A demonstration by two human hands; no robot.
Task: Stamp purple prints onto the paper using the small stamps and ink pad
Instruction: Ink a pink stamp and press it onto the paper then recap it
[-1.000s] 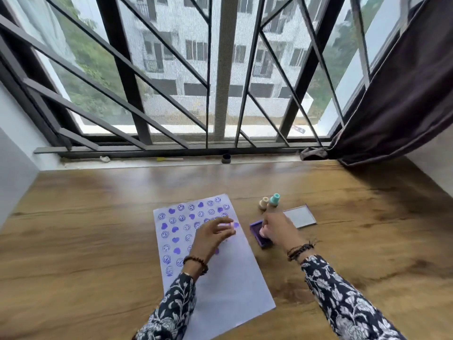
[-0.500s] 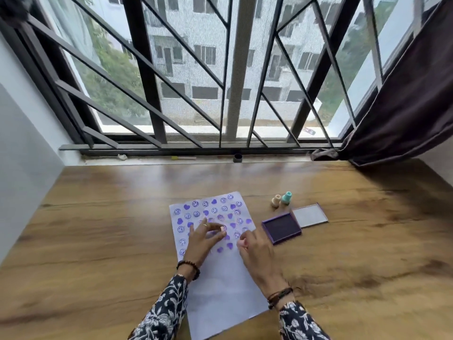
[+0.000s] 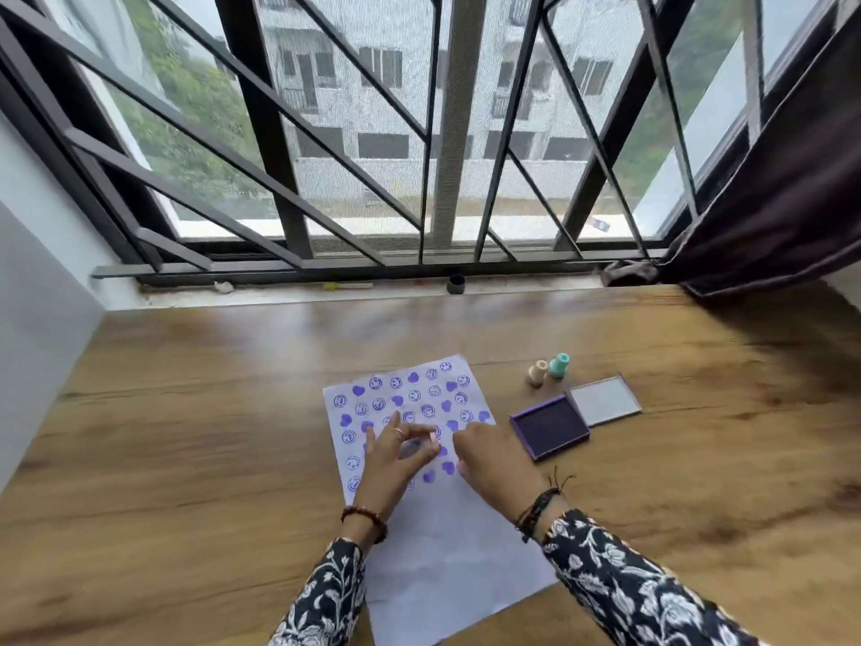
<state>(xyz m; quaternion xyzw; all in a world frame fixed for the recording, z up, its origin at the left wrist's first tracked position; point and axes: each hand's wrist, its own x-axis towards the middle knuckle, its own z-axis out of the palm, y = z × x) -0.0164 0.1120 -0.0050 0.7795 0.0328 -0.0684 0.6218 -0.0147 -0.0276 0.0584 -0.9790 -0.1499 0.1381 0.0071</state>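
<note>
Both hands hover low over the paper [image 3: 447, 543]. The left hand [image 3: 396, 454] pinches a small stamp [image 3: 434, 444]; whether the right hand [image 3: 496, 459] holds anything is unclear. The open ink pad [image 3: 550, 426] lies just right, two stamps [image 3: 547, 371] beyond it on the tabletop [image 3: 186, 459].

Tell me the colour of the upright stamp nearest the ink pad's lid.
Teal stamp, clearest in the head view.
</note>
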